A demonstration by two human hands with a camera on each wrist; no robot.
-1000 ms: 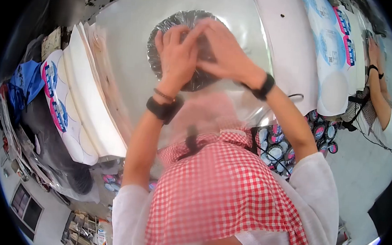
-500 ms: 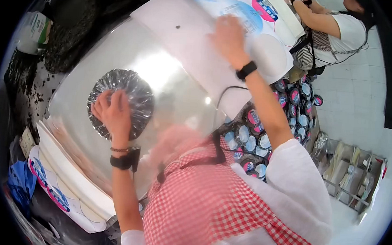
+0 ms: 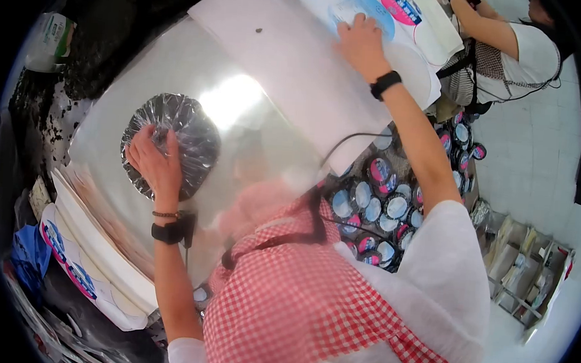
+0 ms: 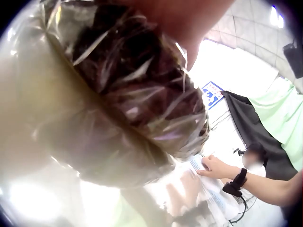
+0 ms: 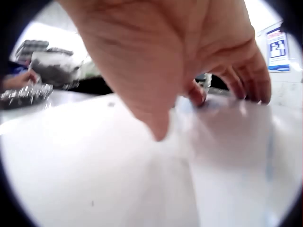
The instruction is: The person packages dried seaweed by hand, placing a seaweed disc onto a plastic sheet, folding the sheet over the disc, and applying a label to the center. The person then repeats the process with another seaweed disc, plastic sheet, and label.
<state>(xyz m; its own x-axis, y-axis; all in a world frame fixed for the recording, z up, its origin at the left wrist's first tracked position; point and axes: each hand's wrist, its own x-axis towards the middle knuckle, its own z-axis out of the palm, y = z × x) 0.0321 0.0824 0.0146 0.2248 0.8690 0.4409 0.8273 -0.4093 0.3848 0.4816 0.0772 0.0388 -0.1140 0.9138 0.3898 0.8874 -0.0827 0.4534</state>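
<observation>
A round dark bundle in clear wrinkled film (image 3: 197, 132) lies on the shiny plastic-covered surface (image 3: 137, 79) in the head view. My left hand (image 3: 158, 170) rests on its near left part with fingers bent and spread; the left wrist view shows the film-wrapped bundle (image 4: 142, 90) close up. At the upper right, my right hand (image 3: 365, 49) touches a sheet of printed round labels (image 3: 402, 38), fingers spread and slightly bent. In the right wrist view the fingertips of my right hand (image 5: 189, 56) reach down onto the sheet; whether they pinch it cannot be seen.
Many labelled round packs (image 3: 395, 204) are heaped below the table's right edge. Dark material (image 3: 100, 23) and a white-green package (image 3: 49, 40) are at the upper left. More label sheets (image 3: 86, 262) stand at the lower left. Another person (image 3: 511, 48) works at the upper right.
My right hand has left the bundle and moved right onto the label sheet. My left hand stays on the bundle. The head view has turned, bringing more packs into sight.
</observation>
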